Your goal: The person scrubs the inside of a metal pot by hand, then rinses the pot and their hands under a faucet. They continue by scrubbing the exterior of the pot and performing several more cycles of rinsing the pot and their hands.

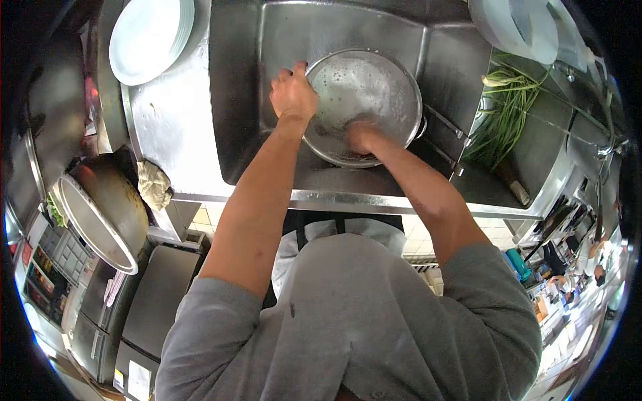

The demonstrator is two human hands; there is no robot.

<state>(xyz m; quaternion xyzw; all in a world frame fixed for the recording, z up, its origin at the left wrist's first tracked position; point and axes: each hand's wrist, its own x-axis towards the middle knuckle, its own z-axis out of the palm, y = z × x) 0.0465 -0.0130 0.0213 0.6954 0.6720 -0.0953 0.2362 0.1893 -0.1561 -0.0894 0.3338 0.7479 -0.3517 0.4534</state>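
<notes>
A large round metal pot [364, 87] with a side handle sits in the steel sink [334, 20], its inside wet and dotted with suds. My left hand [293, 92] is at the pot's left rim, its fingers wrapped round the edge. Inside the pot, near the lower wall, is my right hand [363, 137], smeared by motion. Its fingers, and anything they may hold, cannot be made out.
White plates [148, 40] are stacked at the upper left, above a crumpled cloth [154, 185]. A big pot [100, 214] stands tilted at the left. Green onions [505, 113] and translucent containers [518, 27] are on the right. Other people are in the far right background.
</notes>
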